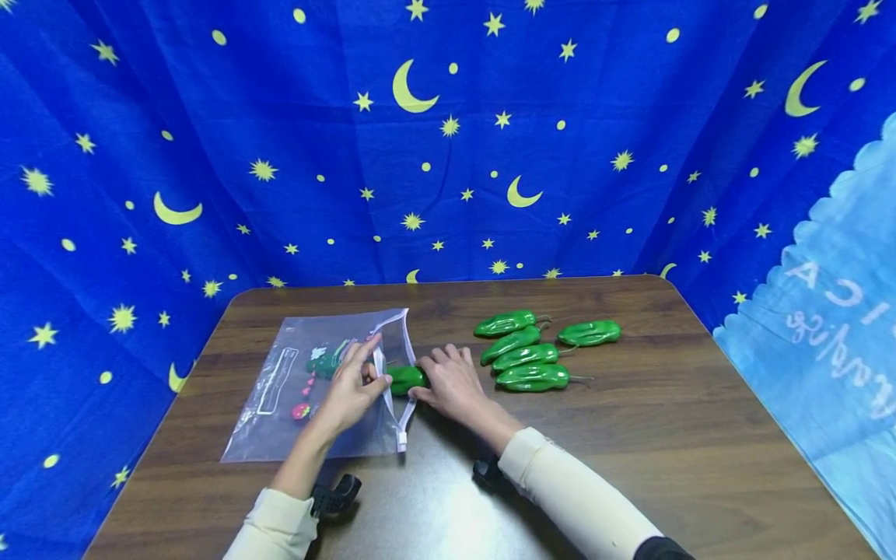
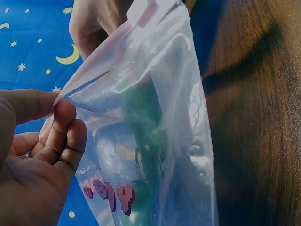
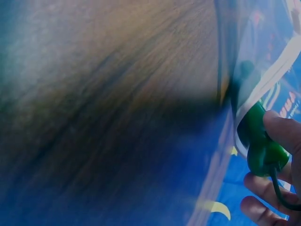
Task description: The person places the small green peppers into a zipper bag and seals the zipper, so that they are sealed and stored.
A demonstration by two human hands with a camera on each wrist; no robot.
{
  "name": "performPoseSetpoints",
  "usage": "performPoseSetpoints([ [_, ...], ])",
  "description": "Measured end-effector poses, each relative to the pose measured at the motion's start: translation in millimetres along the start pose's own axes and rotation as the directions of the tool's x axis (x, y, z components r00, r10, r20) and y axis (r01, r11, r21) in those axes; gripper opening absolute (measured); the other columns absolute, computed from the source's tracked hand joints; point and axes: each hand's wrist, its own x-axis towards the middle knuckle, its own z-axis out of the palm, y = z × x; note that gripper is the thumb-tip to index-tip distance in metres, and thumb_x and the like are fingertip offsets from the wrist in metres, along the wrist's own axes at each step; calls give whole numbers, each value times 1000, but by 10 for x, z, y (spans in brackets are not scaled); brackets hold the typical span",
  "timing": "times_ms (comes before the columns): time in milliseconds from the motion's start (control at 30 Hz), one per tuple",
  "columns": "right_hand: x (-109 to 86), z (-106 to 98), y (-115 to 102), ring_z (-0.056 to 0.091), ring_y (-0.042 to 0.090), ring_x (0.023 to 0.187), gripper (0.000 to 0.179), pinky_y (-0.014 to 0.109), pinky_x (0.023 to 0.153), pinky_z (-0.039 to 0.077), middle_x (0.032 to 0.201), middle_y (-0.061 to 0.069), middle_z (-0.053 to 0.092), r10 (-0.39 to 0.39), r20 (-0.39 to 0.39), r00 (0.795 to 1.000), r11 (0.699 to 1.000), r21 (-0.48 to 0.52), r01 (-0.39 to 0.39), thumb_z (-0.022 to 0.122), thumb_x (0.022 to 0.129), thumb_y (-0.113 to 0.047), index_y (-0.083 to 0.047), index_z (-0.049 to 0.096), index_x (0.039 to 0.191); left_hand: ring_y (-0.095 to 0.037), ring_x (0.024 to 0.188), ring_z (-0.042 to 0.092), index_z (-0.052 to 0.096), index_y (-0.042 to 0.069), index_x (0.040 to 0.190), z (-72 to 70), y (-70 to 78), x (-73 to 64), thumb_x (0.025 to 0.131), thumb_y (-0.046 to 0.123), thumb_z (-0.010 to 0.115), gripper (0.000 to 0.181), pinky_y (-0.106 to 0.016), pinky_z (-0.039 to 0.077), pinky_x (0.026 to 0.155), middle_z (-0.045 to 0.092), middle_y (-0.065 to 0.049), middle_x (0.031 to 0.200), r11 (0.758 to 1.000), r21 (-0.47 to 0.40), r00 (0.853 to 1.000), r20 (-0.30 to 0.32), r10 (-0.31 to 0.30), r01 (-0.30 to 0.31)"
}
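Observation:
A clear zip bag with printed pictures lies at the left of the table, its white-edged mouth facing right and held apart. With thumb and fingers my left hand pinches the rim of the mouth. My right hand grips a green pepper at the stem end. In the right wrist view this pepper reaches partly past the white rim into the bag, its stem pointing outward. Through the film in the left wrist view, green shapes show blurred inside the bag.
Several glossy green peppers lie grouped right of my right hand, with one pepper slightly apart on their right. The zip slider sits at the bag's near corner. A blue star-patterned cloth hangs behind the wooden table.

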Motion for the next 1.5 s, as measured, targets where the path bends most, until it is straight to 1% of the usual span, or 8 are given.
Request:
performPoseSetpoints([
  [300,55,37,-50,53,19,86,51,34,74,37,93,-1,64,-21,11,1000,1000,-18,21,66,75,-60,-21,68,108,0,62,45,35,2,144,-34,14,-26,80,-2,67,72,-16,38,54,45,-12,95,999,-35,999,3,39,-39],
  [500,88,74,-87,53,19,87,50,35,76,38,92,-1,62,-27,37,999,998,-47,29,65,74,-61,-22,68,106,2,60,44,35,1,143,-35,4,-26,79,-2,68,72,-17,38,54,45,-11,93,998,-19,998,-6,61,-61],
  [600,114,89,-117,52,19,87,49,35,76,37,92,0,61,-34,54,998,997,-62,38,65,75,-61,-22,68,104,3,60,44,35,0,143,-39,1,-28,79,-3,68,73,-17,38,57,46,-11,92,998,-6,998,-10,67,-67],
  [700,143,102,-148,51,19,88,47,35,77,37,92,0,61,-36,63,997,997,-61,40,65,75,-61,-22,69,101,3,60,45,35,1,144,-39,-1,-28,78,-2,69,74,-16,39,67,47,-10,92,997,13,997,-13,74,-74],
  [833,183,125,-184,51,19,88,46,35,76,37,94,0,61,-31,73,997,998,-55,35,66,76,-60,-21,69,102,3,62,46,36,2,144,-41,5,-28,77,-2,69,74,-16,41,66,47,-10,91,997,19,997,-16,75,-75],
  [1000,220,158,-212,50,18,87,45,34,75,37,92,0,60,-42,58,997,996,-71,46,65,77,-58,-21,69,101,3,62,47,36,1,143,-45,7,-29,77,-2,69,74,-17,40,55,47,-10,91,997,5,997,-17,77,-77],
  [1167,196,142,-172,51,18,87,47,35,76,37,92,-1,60,-43,32,999,997,-58,45,65,76,-59,-21,69,103,2,63,47,36,1,143,-34,11,-16,77,-3,69,74,-17,40,54,46,-11,92,997,3,997,-10,79,-79],
  [1500,10,-8,-5,51,20,88,45,36,77,38,92,-1,61,-55,-27,998,998,25,56,67,76,-56,-19,70,103,1,61,45,34,2,144,-75,-3,-37,80,-1,68,73,-17,40,57,47,-11,92,999,-2,999,1,32,-32],
])
